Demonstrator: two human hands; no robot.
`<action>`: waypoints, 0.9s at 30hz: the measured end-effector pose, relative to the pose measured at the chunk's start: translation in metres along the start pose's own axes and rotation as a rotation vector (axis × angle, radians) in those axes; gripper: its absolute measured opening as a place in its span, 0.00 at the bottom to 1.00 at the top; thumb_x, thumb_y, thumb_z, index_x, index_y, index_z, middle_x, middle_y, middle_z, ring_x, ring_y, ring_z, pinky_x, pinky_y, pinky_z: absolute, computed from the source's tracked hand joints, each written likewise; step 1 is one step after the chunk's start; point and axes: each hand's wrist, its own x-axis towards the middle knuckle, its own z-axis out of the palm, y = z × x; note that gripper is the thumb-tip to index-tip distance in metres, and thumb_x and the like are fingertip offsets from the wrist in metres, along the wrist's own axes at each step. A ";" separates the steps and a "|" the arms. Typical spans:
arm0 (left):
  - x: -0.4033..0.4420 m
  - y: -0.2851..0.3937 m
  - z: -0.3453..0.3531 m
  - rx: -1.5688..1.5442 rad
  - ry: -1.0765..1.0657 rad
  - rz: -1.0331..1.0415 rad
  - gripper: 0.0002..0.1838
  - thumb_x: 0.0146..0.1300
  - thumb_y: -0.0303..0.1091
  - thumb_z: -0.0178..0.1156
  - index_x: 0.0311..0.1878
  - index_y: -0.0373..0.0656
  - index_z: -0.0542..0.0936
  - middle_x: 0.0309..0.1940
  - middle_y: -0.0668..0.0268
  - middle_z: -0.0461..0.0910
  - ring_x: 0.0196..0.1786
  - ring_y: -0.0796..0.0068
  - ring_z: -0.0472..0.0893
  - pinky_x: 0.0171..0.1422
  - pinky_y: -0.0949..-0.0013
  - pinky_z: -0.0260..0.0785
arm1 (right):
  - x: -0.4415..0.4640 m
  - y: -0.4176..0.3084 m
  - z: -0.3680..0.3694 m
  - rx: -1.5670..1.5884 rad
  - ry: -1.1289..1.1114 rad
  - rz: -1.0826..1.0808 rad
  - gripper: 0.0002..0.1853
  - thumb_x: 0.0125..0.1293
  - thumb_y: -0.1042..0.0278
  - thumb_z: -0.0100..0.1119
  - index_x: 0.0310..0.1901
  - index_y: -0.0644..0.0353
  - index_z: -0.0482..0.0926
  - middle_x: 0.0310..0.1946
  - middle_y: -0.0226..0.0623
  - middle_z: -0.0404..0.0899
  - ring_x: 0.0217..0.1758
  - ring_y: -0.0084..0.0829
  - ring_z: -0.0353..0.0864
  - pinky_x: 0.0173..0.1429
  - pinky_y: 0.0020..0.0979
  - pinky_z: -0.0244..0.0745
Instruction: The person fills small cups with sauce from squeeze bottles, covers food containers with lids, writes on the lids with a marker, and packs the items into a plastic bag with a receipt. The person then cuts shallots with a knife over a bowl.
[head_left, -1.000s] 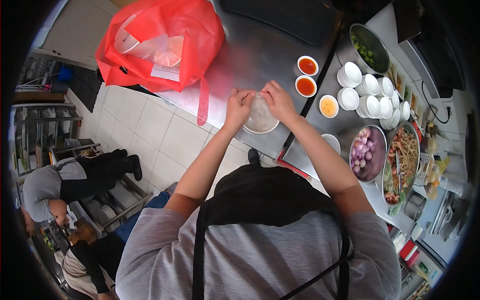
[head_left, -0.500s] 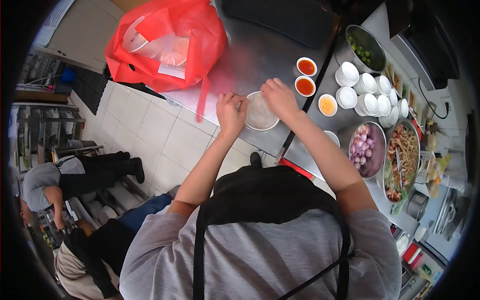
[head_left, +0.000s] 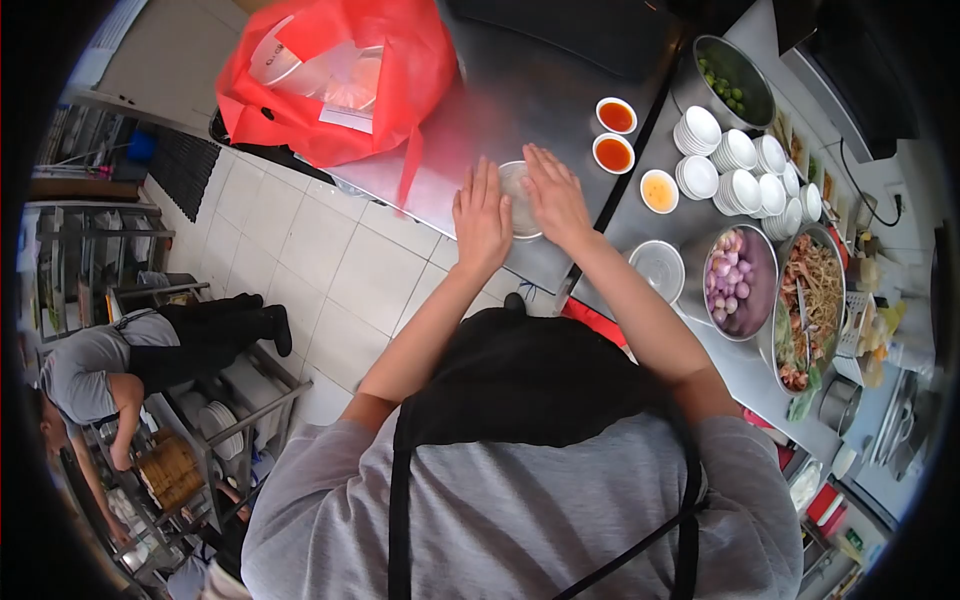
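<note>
With fingers straight, uncurled and palms down, left hand (head_left: 483,215) and right hand (head_left: 558,198) both laid at opposite edges of a clear tub (head_left: 519,195). Beneath the fingers, a steel table (head_left: 505,105). Up and left of them, a red bag (head_left: 410,70). Far right, a noodle tray (head_left: 771,335); less far, an onion bowl (head_left: 763,262); right and beyond, a green-fruit bowl (head_left: 757,82). Between the fingers, flat down, that tub. Right and nearer the body, a clear dish (head_left: 657,268). Right of the fingers, saucer stacks (head_left: 697,177); closer in, three sauce cups (head_left: 596,163).
</note>
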 end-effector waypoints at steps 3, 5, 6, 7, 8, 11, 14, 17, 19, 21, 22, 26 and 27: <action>0.001 0.001 0.000 0.008 -0.044 -0.017 0.26 0.62 0.36 0.43 0.62 0.36 0.57 0.63 0.53 0.56 0.64 0.51 0.57 0.65 0.51 0.47 | 0.001 0.007 0.004 -0.008 -0.078 0.013 0.22 0.64 0.62 0.41 0.59 0.59 0.62 0.57 0.40 0.65 0.60 0.40 0.63 0.59 0.41 0.58; -0.004 0.001 -0.003 -0.001 -0.061 -0.030 0.26 0.62 0.36 0.43 0.62 0.36 0.58 0.63 0.53 0.56 0.64 0.51 0.56 0.65 0.52 0.46 | -0.003 0.002 0.005 0.009 -0.093 0.021 0.22 0.64 0.61 0.41 0.59 0.59 0.61 0.57 0.40 0.65 0.60 0.40 0.63 0.60 0.41 0.57; 0.002 0.004 -0.004 -0.018 -0.057 -0.029 0.26 0.61 0.35 0.44 0.62 0.35 0.58 0.63 0.53 0.56 0.64 0.51 0.56 0.66 0.52 0.46 | 0.002 -0.002 0.001 -0.046 -0.163 0.028 0.23 0.64 0.61 0.41 0.59 0.59 0.61 0.57 0.40 0.64 0.61 0.41 0.62 0.60 0.42 0.56; 0.003 0.005 -0.004 -0.031 -0.045 -0.004 0.26 0.61 0.35 0.44 0.62 0.35 0.58 0.63 0.53 0.56 0.64 0.51 0.56 0.66 0.52 0.46 | 0.007 -0.003 -0.006 -0.111 -0.228 0.041 0.23 0.64 0.60 0.41 0.60 0.59 0.60 0.58 0.41 0.63 0.61 0.42 0.61 0.61 0.43 0.55; 0.002 0.001 -0.005 -0.015 -0.053 -0.003 0.27 0.61 0.35 0.45 0.62 0.35 0.58 0.62 0.52 0.57 0.64 0.51 0.56 0.66 0.53 0.46 | 0.004 0.000 -0.001 -0.138 -0.170 0.000 0.24 0.64 0.59 0.41 0.60 0.59 0.59 0.59 0.42 0.62 0.62 0.43 0.60 0.61 0.43 0.55; 0.003 -0.012 -0.001 -0.072 -0.099 0.014 0.27 0.60 0.37 0.46 0.61 0.33 0.59 0.62 0.48 0.58 0.64 0.49 0.57 0.67 0.55 0.46 | 0.000 -0.015 -0.037 -0.074 0.010 0.036 0.28 0.62 0.56 0.45 0.61 0.59 0.57 0.60 0.44 0.59 0.63 0.45 0.57 0.63 0.43 0.53; 0.024 0.005 -0.022 -0.200 0.068 0.066 0.27 0.60 0.34 0.50 0.62 0.35 0.59 0.62 0.49 0.58 0.65 0.51 0.55 0.68 0.57 0.44 | -0.007 -0.019 -0.136 0.117 0.292 -0.008 0.30 0.57 0.58 0.54 0.60 0.59 0.60 0.60 0.46 0.59 0.63 0.45 0.57 0.64 0.42 0.53; 0.043 0.056 -0.046 -0.278 0.098 0.166 0.26 0.61 0.35 0.50 0.62 0.36 0.60 0.61 0.51 0.59 0.65 0.53 0.56 0.67 0.58 0.46 | -0.036 0.001 -0.239 0.116 0.620 -0.004 0.29 0.52 0.67 0.60 0.57 0.60 0.65 0.53 0.43 0.67 0.57 0.44 0.64 0.61 0.37 0.58; 0.050 0.087 -0.052 -0.339 0.108 0.203 0.26 0.61 0.35 0.52 0.61 0.37 0.60 0.61 0.53 0.60 0.64 0.54 0.57 0.66 0.58 0.48 | -0.075 0.037 -0.300 -0.120 0.775 0.117 0.23 0.56 0.69 0.57 0.54 0.64 0.67 0.52 0.42 0.70 0.56 0.37 0.68 0.59 0.33 0.60; 0.053 0.116 -0.050 -0.365 0.092 0.246 0.26 0.60 0.34 0.53 0.61 0.37 0.61 0.61 0.54 0.60 0.64 0.55 0.57 0.66 0.59 0.48 | -0.125 0.072 -0.346 -0.168 0.928 0.308 0.20 0.57 0.69 0.57 0.52 0.64 0.69 0.49 0.42 0.71 0.54 0.35 0.69 0.58 0.31 0.61; 0.053 0.133 -0.050 -0.377 0.047 0.280 0.26 0.59 0.33 0.54 0.61 0.38 0.61 0.61 0.54 0.61 0.64 0.55 0.57 0.66 0.58 0.48 | -0.158 0.098 -0.369 -0.299 0.940 0.350 0.20 0.58 0.68 0.57 0.51 0.64 0.70 0.49 0.42 0.71 0.55 0.34 0.68 0.58 0.30 0.61; 0.048 0.196 -0.031 -0.353 -0.022 0.424 0.26 0.58 0.32 0.55 0.59 0.39 0.64 0.60 0.55 0.61 0.64 0.56 0.57 0.66 0.59 0.49 | -0.278 0.167 -0.433 -0.494 1.106 0.652 0.18 0.56 0.67 0.58 0.49 0.61 0.74 0.44 0.41 0.74 0.49 0.32 0.72 0.54 0.30 0.64; 0.045 0.213 -0.025 -0.342 -0.047 0.462 0.25 0.57 0.32 0.55 0.59 0.40 0.64 0.60 0.55 0.61 0.64 0.55 0.57 0.66 0.59 0.49 | -0.307 0.187 -0.443 -0.540 1.122 0.702 0.17 0.54 0.67 0.59 0.46 0.61 0.75 0.42 0.44 0.75 0.48 0.40 0.73 0.53 0.34 0.65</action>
